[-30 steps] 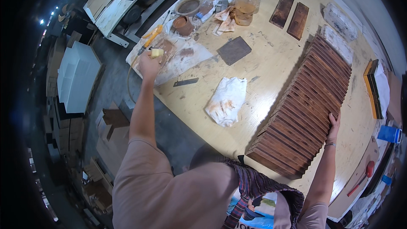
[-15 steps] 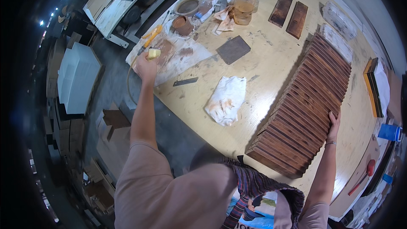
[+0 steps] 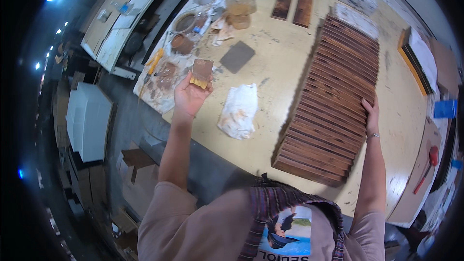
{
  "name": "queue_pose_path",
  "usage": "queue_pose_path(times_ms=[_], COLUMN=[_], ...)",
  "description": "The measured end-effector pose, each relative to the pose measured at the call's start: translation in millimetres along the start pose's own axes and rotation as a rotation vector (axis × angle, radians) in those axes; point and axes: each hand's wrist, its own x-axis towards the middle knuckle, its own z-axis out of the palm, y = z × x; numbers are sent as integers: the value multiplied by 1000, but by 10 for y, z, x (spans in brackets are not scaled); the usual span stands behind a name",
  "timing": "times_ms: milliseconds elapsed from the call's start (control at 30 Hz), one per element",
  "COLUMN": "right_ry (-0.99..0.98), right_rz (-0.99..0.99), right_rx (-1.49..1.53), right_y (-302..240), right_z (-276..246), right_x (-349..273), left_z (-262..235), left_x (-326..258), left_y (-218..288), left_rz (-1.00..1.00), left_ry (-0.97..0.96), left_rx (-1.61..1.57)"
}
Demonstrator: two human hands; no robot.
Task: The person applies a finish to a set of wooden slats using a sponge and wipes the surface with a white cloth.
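My left hand (image 3: 190,96) is raised over the table's left side, palm up, holding a stained yellow sponge (image 3: 201,72) with a brown top. My right hand (image 3: 371,114) rests flat on the right edge of a long row of dark brown stained wooden slats (image 3: 328,101) laid side by side across the light wooden table (image 3: 275,58). A crumpled white rag (image 3: 239,109) with brown smears lies between my two hands.
A square grey sanding pad (image 3: 237,56) lies beyond the rag. Two separate stained slats (image 3: 293,3) lie at the far side. Jars (image 3: 240,0), bowls of brown stain (image 3: 183,42) and a stained paper sheet (image 3: 162,82) crowd the far left. Boxes and shelves stand on the floor left.
My left hand has lifted the sponge off the stained paper and brought it back toward me, above the table. My right hand has stayed on the slats.
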Motion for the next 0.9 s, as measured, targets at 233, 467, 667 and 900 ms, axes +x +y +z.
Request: queue_pose_path(times_ms=[233,467,667,900], right_ry=[9,-147,-140,-160], right_rz=[-82,14,-143,-176], right_rx=[26,229,27,262], right_y=[11,-98,7,16], right_z=[5,-101,-43,-19], right_x=[11,-230,-251,-266], left_z=[863,1763,1944,1047], left_x=[225,224,-23,-111], left_y=[-1023,-1695,-1974,-1260], left_rz=[-177,-28,131,295], left_ry=[-35,-80,66,466], left_rx=[207,970,1202,1087])
